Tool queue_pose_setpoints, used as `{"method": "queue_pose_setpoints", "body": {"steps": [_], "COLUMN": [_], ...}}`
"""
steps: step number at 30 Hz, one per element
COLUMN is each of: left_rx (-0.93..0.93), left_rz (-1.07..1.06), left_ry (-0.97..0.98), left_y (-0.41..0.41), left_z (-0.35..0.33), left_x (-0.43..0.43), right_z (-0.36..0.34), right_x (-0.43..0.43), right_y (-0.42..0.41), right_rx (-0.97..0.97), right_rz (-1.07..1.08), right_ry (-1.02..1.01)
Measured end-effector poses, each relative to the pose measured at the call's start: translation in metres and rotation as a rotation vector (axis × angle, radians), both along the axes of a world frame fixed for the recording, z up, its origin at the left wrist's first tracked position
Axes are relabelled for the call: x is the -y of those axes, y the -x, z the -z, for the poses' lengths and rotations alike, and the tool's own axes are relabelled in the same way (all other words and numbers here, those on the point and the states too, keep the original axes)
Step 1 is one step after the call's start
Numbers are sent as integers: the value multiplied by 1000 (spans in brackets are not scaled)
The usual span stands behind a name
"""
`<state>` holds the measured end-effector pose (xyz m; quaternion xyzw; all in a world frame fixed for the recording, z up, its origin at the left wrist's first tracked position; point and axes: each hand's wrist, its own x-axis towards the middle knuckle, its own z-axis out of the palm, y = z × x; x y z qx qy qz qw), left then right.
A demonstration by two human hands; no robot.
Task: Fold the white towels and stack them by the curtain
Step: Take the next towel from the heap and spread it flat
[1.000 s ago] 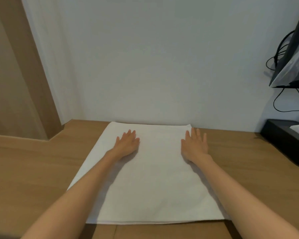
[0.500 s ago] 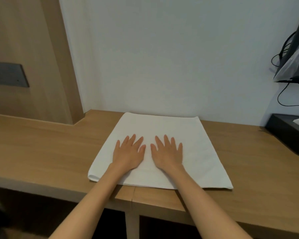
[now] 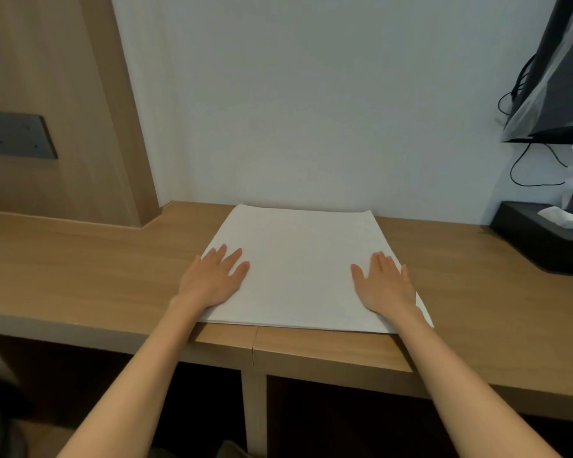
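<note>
A white towel lies flat and folded on the wooden counter, its far edge against the white wall. My left hand rests flat on the towel's near left edge, fingers straight and spread. My right hand presses flat on the near right edge, fingers straight. Both palms face down and hold nothing. No curtain is visible.
A black tissue box stands on the counter at the far right, below a dark screen with hanging cables. A wooden panel with a grey plate stands at the left. Open dark shelves lie beneath the counter's front edge.
Both hands slid apart from the towel's middle out to its left and right near edges. The view has pulled back slightly from the counter.
</note>
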<state>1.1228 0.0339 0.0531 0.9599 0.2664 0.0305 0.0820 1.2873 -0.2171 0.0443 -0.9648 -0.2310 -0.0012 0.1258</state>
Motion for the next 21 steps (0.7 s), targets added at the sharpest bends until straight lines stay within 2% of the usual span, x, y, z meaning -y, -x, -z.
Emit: {"method": "queue_pose_setpoints", "body": {"steps": [3,7,10,14,21], "left_rx": [29,16,113,186,131], "left_rz": [13,21,35,107,125], "left_ry": [72,-6,-24,-4,50], "left_y": [7,5,-3,-47,-137], "left_z": [3,1,-3,-17,-32], "left_x": [-4,-4,0,8,-6], "right_z": [-1,-10,-29,-53,-45], "right_x": [2,2,-6,-47,-130], "right_y": [-2,-1,-7,-17,-50], "right_rx": [44,42,-10,-3,51], "right_rz": [13,31,8,-90,-254], "right_ry": [-27,-42,-53,-128,-17]}}
